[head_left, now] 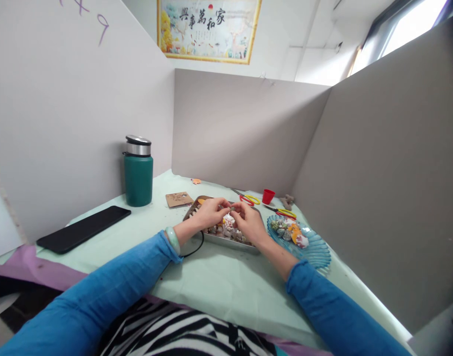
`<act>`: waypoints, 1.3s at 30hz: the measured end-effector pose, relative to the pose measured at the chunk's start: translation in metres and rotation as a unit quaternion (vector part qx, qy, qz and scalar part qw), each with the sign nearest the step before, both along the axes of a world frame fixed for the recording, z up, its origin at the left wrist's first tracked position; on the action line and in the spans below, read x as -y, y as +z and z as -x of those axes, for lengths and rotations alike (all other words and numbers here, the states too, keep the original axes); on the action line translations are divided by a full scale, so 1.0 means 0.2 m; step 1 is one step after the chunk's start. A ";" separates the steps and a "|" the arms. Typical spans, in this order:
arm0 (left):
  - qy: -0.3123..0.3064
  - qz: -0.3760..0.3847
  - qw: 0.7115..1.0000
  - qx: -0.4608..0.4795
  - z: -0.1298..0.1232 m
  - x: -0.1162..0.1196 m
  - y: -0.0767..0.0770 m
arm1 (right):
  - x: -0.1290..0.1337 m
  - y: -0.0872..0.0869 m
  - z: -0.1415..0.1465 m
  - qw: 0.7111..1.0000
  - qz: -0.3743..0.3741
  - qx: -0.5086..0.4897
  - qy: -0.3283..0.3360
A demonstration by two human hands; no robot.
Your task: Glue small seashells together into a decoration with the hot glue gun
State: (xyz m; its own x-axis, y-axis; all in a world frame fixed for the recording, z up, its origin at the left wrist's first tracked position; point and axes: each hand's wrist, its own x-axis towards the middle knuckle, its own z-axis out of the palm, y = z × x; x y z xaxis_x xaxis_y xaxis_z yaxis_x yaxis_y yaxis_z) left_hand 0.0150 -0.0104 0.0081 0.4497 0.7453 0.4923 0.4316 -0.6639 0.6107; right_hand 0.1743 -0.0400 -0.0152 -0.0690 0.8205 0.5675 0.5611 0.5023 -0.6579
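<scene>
My left hand (210, 212) and my right hand (248, 222) meet over a metal tray (229, 244), fingertips pinched together. Between them is a small greyish piece (231, 209), too small to name and partly covered by the fingers. Below the hands, the tray holds many small mixed pieces (229, 227) that look like shells or pebbles, in white, brown and orange. A blue ribbed glass plate (317, 253) stands beside my right wrist. On it lie green, orange and white decorated pieces (290, 230).
Behind the tray are red-and-yellow scissors (250, 200), a second pair of scissors (285, 213) and a red cup (268, 196). A brown card (179, 199), green bottle (138, 178) and black phone-like slab (84, 228) stand or lie leftward. Grey partitions (244, 128) enclose the table.
</scene>
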 end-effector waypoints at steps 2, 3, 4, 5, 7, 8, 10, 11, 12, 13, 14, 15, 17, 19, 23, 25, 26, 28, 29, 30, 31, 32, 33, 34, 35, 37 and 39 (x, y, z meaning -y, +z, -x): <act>-0.001 0.003 1.000 0.005 0.00 0.00 0.00 | 0.00 0.00 0.00 1.000 0.000 0.000 0.000; -0.002 0.004 1.000 0.007 0.00 0.00 0.00 | 0.00 0.00 0.00 1.000 0.000 0.000 0.000; -0.003 0.004 1.000 0.008 0.00 0.00 0.00 | 0.00 0.00 0.00 1.000 0.001 -0.001 0.000; -0.004 0.004 1.000 0.007 0.00 0.00 0.00 | 0.00 -0.01 0.00 1.000 0.002 -0.002 -0.001; -0.007 0.005 1.000 0.007 0.00 0.00 0.00 | 0.00 0.00 0.00 1.000 0.006 -0.003 -0.001; -0.008 0.005 1.000 0.008 0.00 0.00 0.00 | 0.00 0.00 0.00 1.000 0.008 -0.004 0.000; -0.010 0.009 1.000 0.010 0.00 0.00 0.00 | 0.00 0.00 0.00 1.000 0.010 -0.005 0.001; -0.010 0.011 1.000 0.012 0.00 0.00 0.00 | 0.00 0.00 0.00 1.000 0.011 -0.005 0.002; -0.010 0.012 1.000 0.013 0.00 0.00 0.00 | 0.00 0.00 0.00 1.000 0.011 -0.006 0.002; -0.010 0.013 1.000 0.014 0.00 0.00 0.00 | 0.00 0.00 0.00 1.000 0.012 -0.006 0.002; -0.010 0.013 1.000 0.014 0.00 0.00 0.00 | 0.00 0.00 0.00 1.000 0.012 -0.006 0.001; -0.010 0.012 1.000 0.013 0.00 0.00 0.00 | 0.00 0.00 0.00 1.000 0.012 -0.006 0.001; -0.011 0.010 1.000 0.012 0.00 0.00 0.00 | 0.00 0.00 0.00 1.000 0.009 -0.006 0.002; -0.009 0.008 1.000 0.013 0.00 -0.01 0.00 | 0.00 0.00 0.00 1.000 0.007 -0.005 0.002; -0.009 0.008 1.000 0.014 0.00 -0.01 -0.01 | 0.00 0.00 0.00 1.000 0.008 -0.003 -0.002; -0.009 0.011 1.000 0.014 0.00 -0.02 -0.01 | 0.00 0.00 0.00 1.000 0.007 -0.001 -0.002; -0.010 0.013 1.000 0.014 0.00 -0.02 -0.01 | 0.00 0.00 0.00 1.000 0.006 0.000 -0.001; -0.014 0.017 1.000 0.016 0.00 -0.03 -0.02 | 0.00 0.00 0.00 1.000 0.005 0.002 0.001; -0.017 0.019 1.000 0.018 0.00 -0.03 -0.02 | 0.00 0.00 0.00 1.000 0.006 0.002 0.002; -0.019 0.022 0.999 0.021 0.00 -0.03 -0.02 | 0.00 0.00 0.00 1.000 0.007 0.002 0.002; -0.021 0.025 0.999 0.025 0.00 -0.03 -0.02 | 0.00 0.00 0.00 1.000 0.006 0.002 0.002; -0.022 0.029 0.999 0.027 0.00 -0.03 -0.02 | 0.00 0.00 0.00 1.000 0.005 0.002 0.002; -0.024 0.032 0.999 0.030 0.00 -0.03 -0.02 | 0.00 -0.01 0.00 1.000 0.004 0.002 0.003; -0.026 0.036 0.999 0.031 0.00 -0.03 -0.02 | 0.00 -0.01 0.00 1.000 0.003 0.002 0.003; -0.028 0.040 0.998 0.033 0.00 -0.03 -0.02 | 0.00 -0.01 0.00 1.000 0.004 0.002 0.004; -0.033 0.050 0.997 0.039 0.00 -0.04 -0.02 | 0.00 -0.01 0.00 1.000 0.004 0.002 0.005; -0.038 0.058 0.997 0.045 0.00 -0.04 -0.02 | 0.00 0.00 0.00 1.000 0.004 0.000 0.004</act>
